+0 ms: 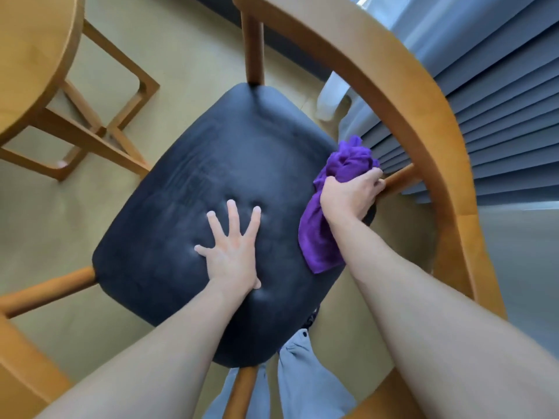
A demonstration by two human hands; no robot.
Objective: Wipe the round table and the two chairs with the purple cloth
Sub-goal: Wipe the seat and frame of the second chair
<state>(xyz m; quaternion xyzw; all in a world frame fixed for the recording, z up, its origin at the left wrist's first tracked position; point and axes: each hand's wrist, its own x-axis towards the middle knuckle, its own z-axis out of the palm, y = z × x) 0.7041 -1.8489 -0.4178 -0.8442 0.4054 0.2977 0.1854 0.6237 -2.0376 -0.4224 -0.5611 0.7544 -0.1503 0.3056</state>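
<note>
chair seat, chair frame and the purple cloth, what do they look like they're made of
Chair seat: dark, probably leather or faux leather; smooth low sheen, and it dimples under the left hand.
Chair frame: wood, warm honey finish, with faint grain and a satin look.
Purple cloth: soft, likely microfibre; fine ribbed weave, bunching loosely in the right hand.

— What sort of place is this?

— A home's sitting or dining corner, by the look of it. A wooden chair (402, 95) with a dark padded seat (217, 189) fills the middle of the frame, and a round wooden table (33, 55) sits at upper left.

— Anything else?

— Beige floor (187, 55) beneath, and pleated grey-blue curtains (499, 95) at upper right, with daylight along their top edge.
</note>
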